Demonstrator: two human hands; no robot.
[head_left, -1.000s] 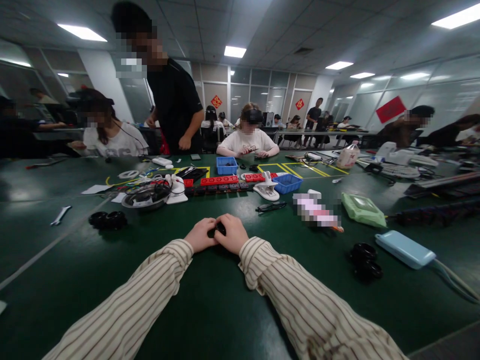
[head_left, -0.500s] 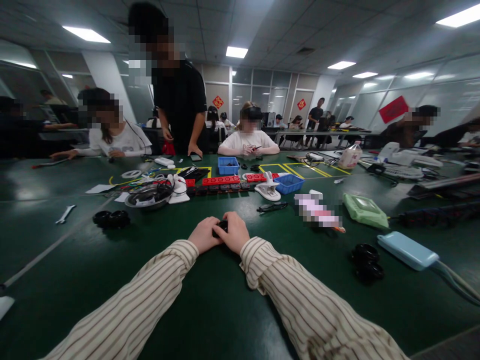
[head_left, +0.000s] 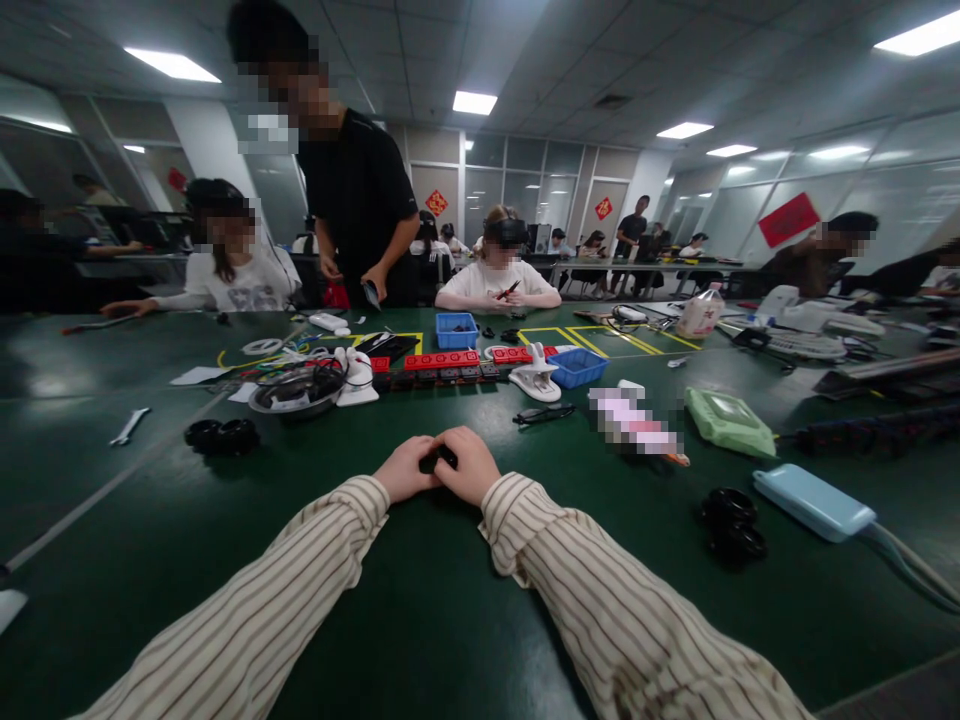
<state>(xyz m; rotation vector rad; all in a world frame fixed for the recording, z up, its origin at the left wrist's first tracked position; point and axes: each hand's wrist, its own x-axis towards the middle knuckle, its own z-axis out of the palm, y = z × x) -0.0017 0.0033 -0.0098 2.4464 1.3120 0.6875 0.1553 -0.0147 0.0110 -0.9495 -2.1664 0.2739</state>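
My left hand [head_left: 405,468] and my right hand [head_left: 471,464] rest together on the green table [head_left: 420,590], fingers curled round a small black object [head_left: 438,458] held between them. Only a sliver of that object shows, so I cannot make out what it is. Both forearms wear striped sleeves and lie on the table.
Ahead lie black glasses [head_left: 543,412], a red power strip [head_left: 439,361], blue bins [head_left: 574,366], a metal bowl of cables [head_left: 296,388] and a white clamp [head_left: 535,375]. Black rings [head_left: 222,435] sit left, more black rings [head_left: 732,524] and a blue case [head_left: 813,500] right. People sit and stand across the table.
My hands have stayed together on the small black object, shifting only slightly. The standing person opposite has straightened and lifted a hand off the table.
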